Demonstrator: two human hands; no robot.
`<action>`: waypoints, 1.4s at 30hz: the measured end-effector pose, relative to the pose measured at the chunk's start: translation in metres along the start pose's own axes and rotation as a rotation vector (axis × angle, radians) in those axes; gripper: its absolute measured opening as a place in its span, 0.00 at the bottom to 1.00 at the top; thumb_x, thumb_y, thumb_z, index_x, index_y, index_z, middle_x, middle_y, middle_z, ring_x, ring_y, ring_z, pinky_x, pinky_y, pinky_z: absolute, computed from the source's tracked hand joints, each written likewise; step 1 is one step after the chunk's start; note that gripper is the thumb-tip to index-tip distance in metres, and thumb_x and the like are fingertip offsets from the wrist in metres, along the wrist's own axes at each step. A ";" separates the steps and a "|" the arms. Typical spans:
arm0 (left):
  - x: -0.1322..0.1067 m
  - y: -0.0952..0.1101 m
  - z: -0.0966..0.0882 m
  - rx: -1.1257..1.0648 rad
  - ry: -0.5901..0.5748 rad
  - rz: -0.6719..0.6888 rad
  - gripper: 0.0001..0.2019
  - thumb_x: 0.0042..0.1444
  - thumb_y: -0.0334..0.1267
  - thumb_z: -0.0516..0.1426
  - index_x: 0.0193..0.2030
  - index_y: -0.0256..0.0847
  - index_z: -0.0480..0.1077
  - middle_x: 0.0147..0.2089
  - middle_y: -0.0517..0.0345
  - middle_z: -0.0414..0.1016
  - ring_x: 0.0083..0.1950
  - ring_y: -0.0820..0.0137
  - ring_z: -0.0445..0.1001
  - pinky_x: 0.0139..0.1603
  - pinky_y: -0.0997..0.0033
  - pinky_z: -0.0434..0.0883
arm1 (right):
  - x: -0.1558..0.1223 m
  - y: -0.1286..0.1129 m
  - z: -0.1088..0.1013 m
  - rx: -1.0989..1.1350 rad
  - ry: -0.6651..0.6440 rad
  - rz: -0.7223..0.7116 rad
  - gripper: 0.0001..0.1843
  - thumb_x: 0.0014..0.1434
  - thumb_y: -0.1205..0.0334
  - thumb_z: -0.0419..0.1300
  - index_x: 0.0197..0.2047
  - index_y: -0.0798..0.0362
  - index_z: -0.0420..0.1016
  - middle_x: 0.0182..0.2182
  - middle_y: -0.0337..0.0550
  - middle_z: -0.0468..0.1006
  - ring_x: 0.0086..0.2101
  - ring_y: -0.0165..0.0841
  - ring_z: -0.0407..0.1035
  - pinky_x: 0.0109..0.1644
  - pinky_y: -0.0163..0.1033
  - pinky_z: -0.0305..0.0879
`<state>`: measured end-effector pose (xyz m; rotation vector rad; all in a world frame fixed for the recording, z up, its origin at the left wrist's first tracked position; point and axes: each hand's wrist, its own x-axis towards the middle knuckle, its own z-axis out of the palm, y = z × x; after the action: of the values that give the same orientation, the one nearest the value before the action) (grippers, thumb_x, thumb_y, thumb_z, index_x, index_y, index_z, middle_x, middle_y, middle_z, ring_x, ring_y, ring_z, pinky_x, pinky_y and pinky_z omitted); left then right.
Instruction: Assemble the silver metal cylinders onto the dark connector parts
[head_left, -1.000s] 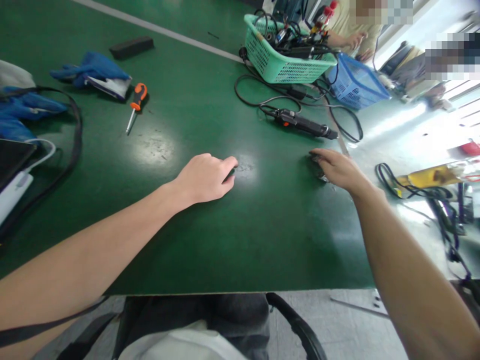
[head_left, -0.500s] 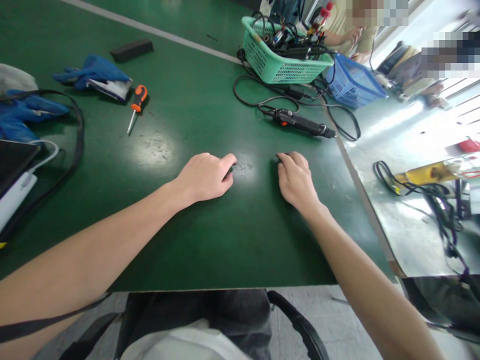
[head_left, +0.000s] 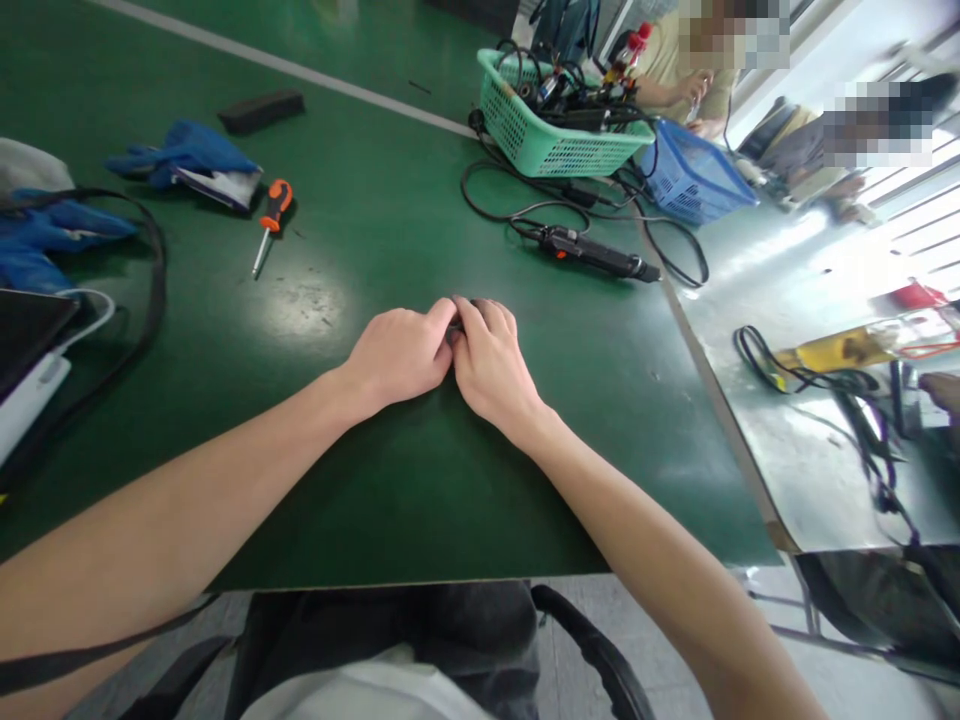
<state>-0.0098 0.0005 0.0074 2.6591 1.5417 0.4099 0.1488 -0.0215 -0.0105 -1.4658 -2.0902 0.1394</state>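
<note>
My left hand (head_left: 401, 355) is closed over the green tabletop (head_left: 390, 490), thumb and forefinger pressed together. My right hand (head_left: 491, 365) meets it from the right, its fingers bent down and its tips touching the left fingertips. Between the two hands a sliver of something small and dark shows, too covered by the fingers to name. An orange and black screwdriver (head_left: 277, 205) lies beyond my left hand. Past my right hand rests a black electric screwdriver (head_left: 592, 253) with its cable.
A green basket (head_left: 570, 150) full of cables and tools stands at the back, beside a blue basket (head_left: 694, 180). Blue gloves (head_left: 191, 155) and a dark block (head_left: 262, 110) lie at the left. Two people sit at the far right; a yellow-handled tool (head_left: 840, 348) lies nearer.
My right hand has moved left across the tabletop to meet my left hand, which has stayed nearly in place. Another person's hand has appeared at the right edge.
</note>
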 end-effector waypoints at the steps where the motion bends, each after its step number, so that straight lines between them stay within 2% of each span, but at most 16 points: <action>1: 0.000 0.000 0.000 -0.002 -0.001 0.004 0.19 0.66 0.39 0.47 0.58 0.36 0.69 0.39 0.44 0.83 0.38 0.53 0.82 0.37 0.59 0.73 | 0.000 0.002 -0.005 0.010 -0.010 -0.017 0.24 0.69 0.65 0.49 0.67 0.52 0.64 0.62 0.58 0.69 0.64 0.49 0.61 0.68 0.63 0.61; 7: 0.000 0.000 0.000 0.012 -0.009 0.009 0.18 0.64 0.38 0.49 0.58 0.38 0.69 0.36 0.47 0.82 0.38 0.53 0.82 0.37 0.60 0.72 | -0.013 0.020 -0.028 -0.030 0.056 -0.061 0.20 0.66 0.58 0.58 0.60 0.51 0.69 0.64 0.58 0.67 0.64 0.51 0.61 0.67 0.62 0.64; 10: 0.000 -0.001 -0.001 0.002 -0.014 0.025 0.22 0.64 0.38 0.49 0.64 0.39 0.65 0.36 0.48 0.82 0.37 0.55 0.82 0.37 0.61 0.72 | -0.021 0.030 -0.026 -0.032 0.052 -0.083 0.18 0.65 0.58 0.60 0.57 0.51 0.70 0.63 0.58 0.68 0.64 0.51 0.62 0.66 0.61 0.65; 15: 0.002 0.001 -0.002 0.001 -0.029 0.063 0.31 0.65 0.37 0.49 0.75 0.42 0.55 0.41 0.50 0.83 0.39 0.58 0.82 0.40 0.63 0.73 | -0.021 0.039 -0.022 -0.025 0.040 -0.111 0.16 0.67 0.61 0.59 0.57 0.48 0.72 0.60 0.56 0.71 0.61 0.50 0.64 0.65 0.63 0.65; 23: 0.006 0.004 -0.001 0.029 -0.067 0.084 0.28 0.66 0.37 0.48 0.72 0.44 0.61 0.42 0.50 0.84 0.39 0.58 0.82 0.42 0.63 0.73 | -0.019 0.051 -0.028 -0.005 0.007 -0.142 0.17 0.68 0.63 0.56 0.59 0.46 0.72 0.63 0.54 0.67 0.63 0.50 0.61 0.66 0.64 0.64; 27: 0.006 0.005 -0.001 0.034 -0.065 0.081 0.28 0.66 0.37 0.48 0.72 0.44 0.61 0.41 0.51 0.84 0.39 0.58 0.81 0.41 0.63 0.72 | -0.026 0.049 -0.042 -0.003 -0.027 -0.193 0.13 0.68 0.61 0.57 0.54 0.49 0.75 0.63 0.55 0.66 0.62 0.52 0.60 0.65 0.65 0.64; 32: 0.006 0.005 0.000 0.051 -0.051 0.098 0.28 0.66 0.37 0.47 0.72 0.45 0.60 0.39 0.52 0.83 0.37 0.58 0.81 0.38 0.63 0.71 | -0.033 0.039 -0.047 0.083 -0.054 -0.237 0.10 0.66 0.63 0.59 0.50 0.50 0.75 0.49 0.51 0.75 0.51 0.46 0.68 0.59 0.55 0.70; 37: 0.005 0.004 0.000 0.044 -0.038 0.101 0.27 0.65 0.36 0.47 0.71 0.45 0.61 0.38 0.52 0.83 0.37 0.58 0.81 0.38 0.63 0.71 | -0.031 0.036 -0.040 0.111 -0.100 -0.199 0.14 0.62 0.64 0.60 0.52 0.50 0.72 0.46 0.49 0.78 0.48 0.45 0.70 0.57 0.52 0.71; 42: 0.005 0.004 0.000 0.033 -0.032 0.099 0.28 0.65 0.36 0.47 0.72 0.45 0.61 0.39 0.51 0.83 0.37 0.58 0.81 0.38 0.63 0.72 | -0.031 0.036 -0.039 0.102 -0.106 -0.180 0.15 0.64 0.61 0.60 0.55 0.49 0.72 0.47 0.49 0.79 0.50 0.46 0.71 0.58 0.53 0.70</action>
<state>-0.0047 0.0026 0.0088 2.7615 1.4249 0.3475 0.2057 -0.0440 -0.0048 -1.2282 -2.2532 0.2549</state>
